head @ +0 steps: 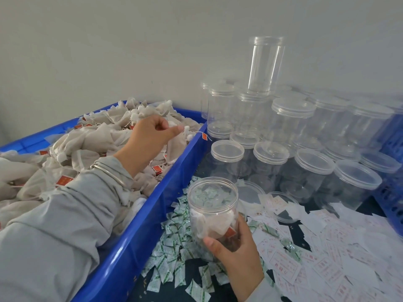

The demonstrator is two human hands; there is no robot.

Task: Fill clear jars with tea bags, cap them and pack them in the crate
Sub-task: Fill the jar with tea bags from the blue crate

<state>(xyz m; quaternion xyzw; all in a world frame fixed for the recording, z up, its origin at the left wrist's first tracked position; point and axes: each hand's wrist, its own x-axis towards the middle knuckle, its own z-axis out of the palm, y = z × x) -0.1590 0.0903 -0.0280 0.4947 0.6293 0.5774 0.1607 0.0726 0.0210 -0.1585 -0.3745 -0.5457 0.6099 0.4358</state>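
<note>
A: Where was the open jar?

B: Just right of the blue bin, upright, mouth open, a few bags inside. The right hand wrapped its base, probably steadying it for filling.

A: And the left hand?

B: Over the bin's heap, fingers pinched on a tea bag, lifted clear. Capped empty jars stood beyond the bin's right wall, likely waiting.

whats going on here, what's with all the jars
A person is filling a clear jar with tea bags. The right hand holds the open jar, partly filled, over scattered small packets. The left hand pinches a tea bag over the heaped blue bin. Capped empty jars stand stacked behind.
</note>
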